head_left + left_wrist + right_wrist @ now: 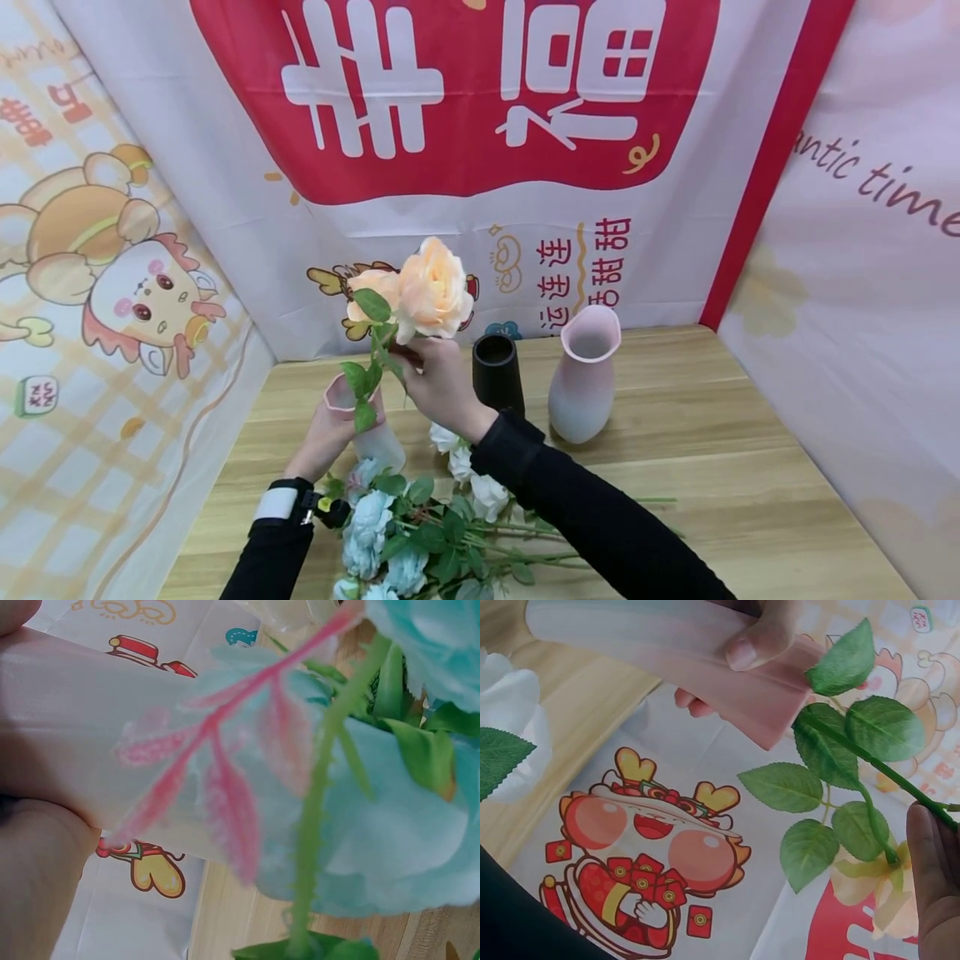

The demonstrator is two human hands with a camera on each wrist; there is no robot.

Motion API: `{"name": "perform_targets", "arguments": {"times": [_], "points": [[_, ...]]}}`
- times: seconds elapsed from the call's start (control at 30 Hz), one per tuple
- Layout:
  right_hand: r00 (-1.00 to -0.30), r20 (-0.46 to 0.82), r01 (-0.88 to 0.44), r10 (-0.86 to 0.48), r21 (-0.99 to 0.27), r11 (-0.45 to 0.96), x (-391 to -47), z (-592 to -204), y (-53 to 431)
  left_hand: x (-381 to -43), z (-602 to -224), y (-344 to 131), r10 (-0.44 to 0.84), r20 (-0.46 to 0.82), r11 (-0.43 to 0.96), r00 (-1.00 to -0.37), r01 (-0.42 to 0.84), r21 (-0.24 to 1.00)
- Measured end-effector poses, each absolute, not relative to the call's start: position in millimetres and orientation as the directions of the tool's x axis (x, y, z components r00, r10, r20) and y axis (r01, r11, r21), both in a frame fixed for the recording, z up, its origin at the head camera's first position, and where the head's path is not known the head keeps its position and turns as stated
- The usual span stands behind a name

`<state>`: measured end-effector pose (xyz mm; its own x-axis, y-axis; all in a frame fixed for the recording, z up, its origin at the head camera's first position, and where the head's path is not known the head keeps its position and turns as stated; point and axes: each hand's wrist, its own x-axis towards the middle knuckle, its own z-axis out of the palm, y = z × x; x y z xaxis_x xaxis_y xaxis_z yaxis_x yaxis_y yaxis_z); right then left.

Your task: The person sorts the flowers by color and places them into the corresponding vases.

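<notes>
My left hand (318,442) grips a pink-and-white vase (381,446) around its upper part, with thumb and fingertips showing on it in the right wrist view. Between the thumb and fingers of my right hand (446,387) is the green stem (862,754) of an artificial peach rose (435,290). A second peach bloom (363,287) hangs beside the first. The stem runs down to the vase's mouth, and leaves (885,729) spread just outside the rim. How deep the stem's end reaches is hidden by the vase wall.
Blue artificial flowers (369,525) lie before the vase, their stems pointing right. White flowers (487,497) lie under my right forearm. A black vase (497,379) and a taller pink-to-grey vase (583,387) stand toward the back. Printed cloths (247,225) enclose the wooden table (697,400).
</notes>
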<state>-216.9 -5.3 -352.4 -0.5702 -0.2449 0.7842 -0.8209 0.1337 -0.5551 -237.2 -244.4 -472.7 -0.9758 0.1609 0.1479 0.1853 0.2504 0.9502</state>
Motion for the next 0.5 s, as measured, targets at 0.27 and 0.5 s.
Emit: {"name": "perform_targets", "arguments": {"times": [0.27,0.5], "points": [[-0.580,0.752,-0.814,-0.313,-0.525,0.246,-221.1,-356.8,-14.7,-236.7,-473.9,-243.5,0.151,0.129,0.210,-0.980,0.159,0.965],[-0.565,0.745,-0.823,-0.354,-0.480,0.305,-220.7,-367.6,-23.6,-235.5,-473.0,-242.3,0.159,0.158,0.215,-0.975,0.190,0.958]]}}
